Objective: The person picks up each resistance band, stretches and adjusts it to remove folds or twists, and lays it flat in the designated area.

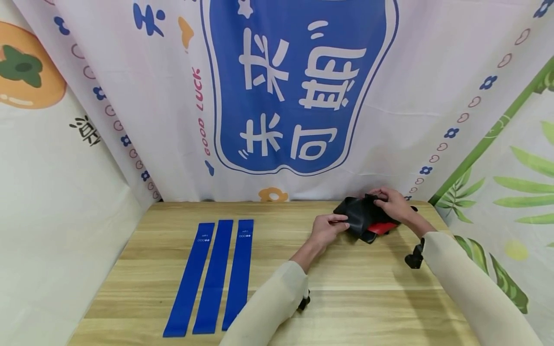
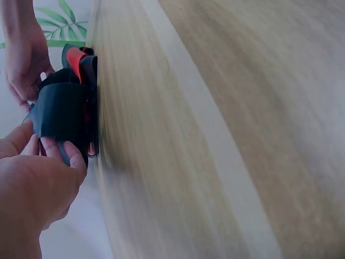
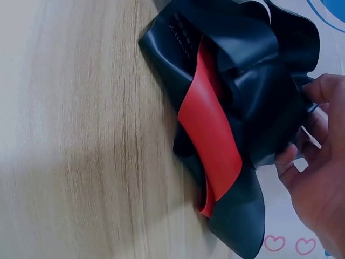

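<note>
From far away, my left hand (image 1: 324,229) and right hand (image 1: 394,206) pinch the black bands (image 1: 360,218), right of the blue bands (image 1: 212,278) — untangling them, I guess — so next needs a soft pull.

Holding a curved fold of wide black band (image 2: 63,110) at the left of the view with the left hand (image 2: 40,181), fingertips at its lower edge. Touching the same black bundle from above with the right hand (image 2: 28,67). Showing a red band (image 2: 77,63) between the black folds. Spread mostly with wood-grain tabletop (image 2: 161,140), crossed by a pale diagonal stripe (image 2: 210,127). Backed at upper left by printed green leaves (image 2: 63,21).
</note>
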Motion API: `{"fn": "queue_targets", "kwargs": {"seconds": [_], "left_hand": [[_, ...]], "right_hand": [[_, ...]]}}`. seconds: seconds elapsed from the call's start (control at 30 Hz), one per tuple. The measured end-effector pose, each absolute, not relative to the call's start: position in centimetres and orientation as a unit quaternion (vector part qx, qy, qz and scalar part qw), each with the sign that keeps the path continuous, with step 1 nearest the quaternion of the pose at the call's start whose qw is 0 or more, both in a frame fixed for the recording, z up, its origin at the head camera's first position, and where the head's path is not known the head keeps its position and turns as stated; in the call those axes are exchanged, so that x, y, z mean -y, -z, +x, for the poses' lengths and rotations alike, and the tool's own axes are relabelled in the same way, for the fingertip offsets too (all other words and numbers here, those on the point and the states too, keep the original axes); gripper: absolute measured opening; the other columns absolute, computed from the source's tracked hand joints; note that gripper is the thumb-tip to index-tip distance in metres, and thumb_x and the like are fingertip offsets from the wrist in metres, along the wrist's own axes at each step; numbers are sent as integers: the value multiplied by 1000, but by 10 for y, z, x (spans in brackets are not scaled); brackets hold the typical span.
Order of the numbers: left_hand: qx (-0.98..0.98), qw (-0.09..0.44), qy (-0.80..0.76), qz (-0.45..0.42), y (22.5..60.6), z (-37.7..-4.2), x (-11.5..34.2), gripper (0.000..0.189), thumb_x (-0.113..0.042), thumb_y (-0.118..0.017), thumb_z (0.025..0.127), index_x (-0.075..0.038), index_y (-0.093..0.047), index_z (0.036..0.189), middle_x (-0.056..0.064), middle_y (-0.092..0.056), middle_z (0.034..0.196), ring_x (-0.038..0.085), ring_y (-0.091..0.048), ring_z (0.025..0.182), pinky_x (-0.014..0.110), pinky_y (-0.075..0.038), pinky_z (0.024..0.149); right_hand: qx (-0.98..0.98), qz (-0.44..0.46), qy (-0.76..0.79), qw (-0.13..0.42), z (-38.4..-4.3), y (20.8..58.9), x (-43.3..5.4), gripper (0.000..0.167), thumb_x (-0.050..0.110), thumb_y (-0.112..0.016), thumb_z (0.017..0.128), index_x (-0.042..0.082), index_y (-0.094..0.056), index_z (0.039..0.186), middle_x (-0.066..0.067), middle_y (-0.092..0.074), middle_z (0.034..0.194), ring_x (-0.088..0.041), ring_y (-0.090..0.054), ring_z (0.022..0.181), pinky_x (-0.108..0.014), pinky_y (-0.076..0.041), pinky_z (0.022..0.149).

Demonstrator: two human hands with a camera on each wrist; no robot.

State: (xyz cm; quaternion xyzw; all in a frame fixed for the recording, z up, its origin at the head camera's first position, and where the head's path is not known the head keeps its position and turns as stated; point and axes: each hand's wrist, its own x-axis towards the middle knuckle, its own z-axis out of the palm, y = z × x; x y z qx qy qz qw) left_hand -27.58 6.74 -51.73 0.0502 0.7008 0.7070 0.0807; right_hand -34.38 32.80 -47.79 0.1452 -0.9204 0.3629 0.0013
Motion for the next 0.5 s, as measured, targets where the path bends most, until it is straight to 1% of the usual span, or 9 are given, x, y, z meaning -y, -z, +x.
{"fn": "queue_targets", "kwargs": {"seconds": [0.03,0.1,0.17,0.3,0.43,0.5], "left_hand": [[-702,76,-707,47,517,-275,-67,16,-5,-81,92,-7,-84,108,0,-74,96,6,-62,80,26,-54,72],[-702,69,-707,41,516,-274,-67,15,-3,-82,92,-8,-84,106,1,-74,94,7,-61,77,25,-53,69],[-705,65,-705,41,516,-273,-67,15,-2,-82,91,-8,-84,105,1,-74,94,7,-61,77,25,-53,68],[-707,62,-703,46,516,-272,-66,17,0,-82,90,-7,-83,106,4,-75,96,6,-63,78,25,-54,70],[-714,63,-696,52,516,-273,-64,19,0,-82,90,-7,-82,108,7,-76,101,5,-63,80,21,-54,70],[-716,64,-693,56,517,-273,-63,20,1,-82,90,-6,-82,109,10,-76,104,5,-64,81,20,-55,71]], "right_hand": [[918,156,-365,-4,-344,478,-327,34,0,-57,105,-4,-62,138,-29,-63,139,-45,-58,131,-61,-45,109],[912,183,-368,-15,-343,477,-326,41,-4,-55,104,-2,-59,144,-28,-58,148,-48,-50,140,-66,-38,115],[909,205,-362,-20,-342,476,-326,43,-6,-53,103,0,-61,145,-26,-56,151,-48,-45,144,-69,-34,117],[912,226,-343,-18,-339,474,-324,41,-9,-51,101,3,-70,135,-25,-62,144,-50,-47,141,-71,-33,115],[918,222,-327,-16,-337,472,-322,36,-8,-53,98,3,-75,125,-25,-66,137,-49,-52,134,-70,-38,111],[922,220,-320,-17,-336,472,-321,33,-7,-55,98,3,-76,122,-26,-67,135,-47,-56,129,-67,-42,108]]}}
